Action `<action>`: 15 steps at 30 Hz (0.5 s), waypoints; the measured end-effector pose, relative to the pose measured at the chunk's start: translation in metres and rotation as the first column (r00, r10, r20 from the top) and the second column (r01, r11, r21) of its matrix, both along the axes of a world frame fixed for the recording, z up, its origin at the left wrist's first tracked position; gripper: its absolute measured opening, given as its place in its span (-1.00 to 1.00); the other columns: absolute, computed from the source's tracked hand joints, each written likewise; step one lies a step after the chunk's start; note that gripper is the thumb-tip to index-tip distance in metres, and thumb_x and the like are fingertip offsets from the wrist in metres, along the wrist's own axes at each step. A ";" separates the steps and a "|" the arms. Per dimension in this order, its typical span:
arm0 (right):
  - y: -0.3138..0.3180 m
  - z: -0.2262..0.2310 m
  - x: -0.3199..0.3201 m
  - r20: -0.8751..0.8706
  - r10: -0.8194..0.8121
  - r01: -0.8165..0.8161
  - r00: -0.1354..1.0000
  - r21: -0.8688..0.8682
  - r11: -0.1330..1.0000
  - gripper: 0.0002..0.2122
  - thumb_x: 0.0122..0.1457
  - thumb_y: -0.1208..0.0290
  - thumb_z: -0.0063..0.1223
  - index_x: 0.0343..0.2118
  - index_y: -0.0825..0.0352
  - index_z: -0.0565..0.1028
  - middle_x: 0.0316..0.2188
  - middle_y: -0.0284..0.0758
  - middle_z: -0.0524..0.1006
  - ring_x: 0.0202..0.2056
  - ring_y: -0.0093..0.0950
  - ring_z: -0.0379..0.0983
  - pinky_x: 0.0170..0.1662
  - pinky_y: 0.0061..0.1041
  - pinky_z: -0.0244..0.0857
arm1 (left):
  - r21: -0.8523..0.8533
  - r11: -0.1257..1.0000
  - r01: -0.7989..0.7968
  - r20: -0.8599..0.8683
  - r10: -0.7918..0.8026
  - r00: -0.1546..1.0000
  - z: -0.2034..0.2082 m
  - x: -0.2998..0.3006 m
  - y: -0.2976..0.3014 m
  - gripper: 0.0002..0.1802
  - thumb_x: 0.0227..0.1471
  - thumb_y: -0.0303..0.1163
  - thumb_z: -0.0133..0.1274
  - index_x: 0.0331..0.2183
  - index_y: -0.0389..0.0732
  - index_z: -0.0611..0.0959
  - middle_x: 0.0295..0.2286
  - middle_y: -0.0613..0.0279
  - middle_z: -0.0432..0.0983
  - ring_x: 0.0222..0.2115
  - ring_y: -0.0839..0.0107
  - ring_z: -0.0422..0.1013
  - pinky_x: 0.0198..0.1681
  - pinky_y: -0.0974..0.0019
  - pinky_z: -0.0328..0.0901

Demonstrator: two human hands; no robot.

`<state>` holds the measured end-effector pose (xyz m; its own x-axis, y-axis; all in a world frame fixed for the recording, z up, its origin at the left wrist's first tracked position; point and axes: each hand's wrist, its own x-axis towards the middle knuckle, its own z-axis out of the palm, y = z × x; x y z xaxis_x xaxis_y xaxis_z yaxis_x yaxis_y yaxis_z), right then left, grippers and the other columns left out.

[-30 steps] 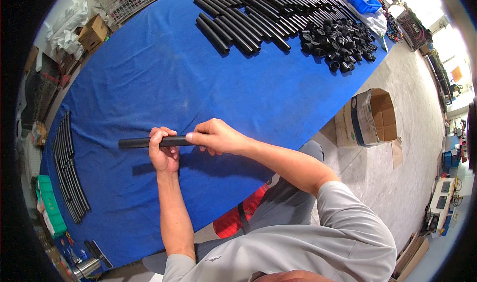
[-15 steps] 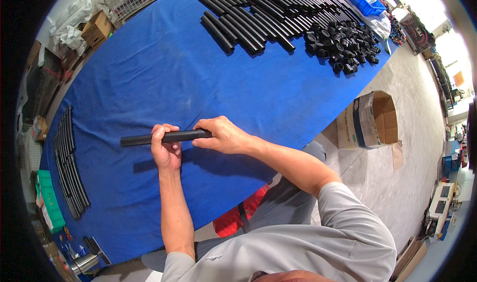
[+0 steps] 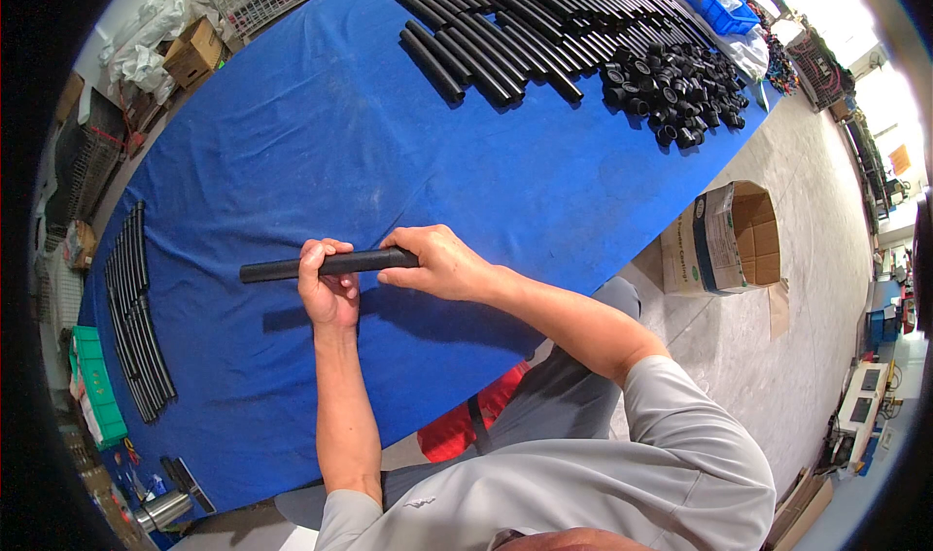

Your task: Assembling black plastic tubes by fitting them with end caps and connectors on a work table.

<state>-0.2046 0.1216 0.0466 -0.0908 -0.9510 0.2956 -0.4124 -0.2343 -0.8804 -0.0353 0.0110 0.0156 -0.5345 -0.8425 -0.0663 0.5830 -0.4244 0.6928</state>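
Observation:
A straight black tube (image 3: pixel 272 272) is held level above the blue cloth, its shadow falling on the cloth below. My left hand (image 3: pixel 330 284) is closed around its middle, thumb on the near side. At the tube's right end, my right hand (image 3: pixel 439 261) grips it between thumb and fingers. That end has a slightly different-looking section, perhaps a fitting, but my fingers hide most of it. Far back lie rows of similar black tubes (image 3: pixel 476 60), and beside them a heap of short black pipe fittings (image 3: pixel 671 94).
The blue cloth (image 3: pixel 292 153) covers the table. Several black tubes (image 3: pixel 136 308) lie in a row at the left, by a green bin (image 3: pixel 100 386). A blue crate (image 3: pixel 714 2) stands far right. An open cardboard box (image 3: pixel 724 240) is on the floor right of the table.
Both hands keep the same hold on the tube. The whole scene has shifted only slightly in view.

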 end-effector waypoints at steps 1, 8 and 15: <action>0.003 0.006 -0.001 0.132 0.020 -0.043 0.991 0.169 0.985 -0.69 0.08 0.28 0.23 -0.23 0.41 0.53 -0.57 -0.25 0.50 -0.59 -0.47 0.46 -0.52 -0.47 0.29 | 0.000 1.000 -0.001 0.001 0.001 1.000 -0.001 0.001 -0.001 -0.83 0.08 -0.34 -0.02 -0.49 -0.20 0.49 -0.47 0.08 0.54 -0.76 0.52 0.26 -0.80 0.52 0.16; 0.004 0.011 -0.007 0.431 0.027 -0.239 0.902 0.446 0.863 -0.69 0.12 0.25 0.19 -0.20 0.39 0.53 -0.54 -0.30 0.53 -0.59 -0.59 0.45 -0.54 -0.56 0.32 | -0.034 0.999 0.000 -0.002 0.000 1.000 -0.002 0.002 0.000 -0.85 0.05 -0.37 -0.01 -0.51 -0.19 0.51 -0.48 0.09 0.54 -0.76 0.49 0.26 -0.79 0.51 0.16; 0.002 -0.006 0.000 -0.030 -0.003 0.005 1.000 0.056 0.998 -0.69 0.06 0.33 0.25 -0.19 0.40 0.53 -0.48 -0.25 0.54 -0.45 -0.49 0.50 -0.39 -0.46 0.36 | 0.037 0.996 -0.080 0.157 0.073 0.985 0.011 -0.002 0.005 -0.90 -0.01 -0.37 0.00 -0.53 -0.12 0.49 -0.55 0.20 0.53 -0.79 0.57 0.20 -0.83 0.52 0.09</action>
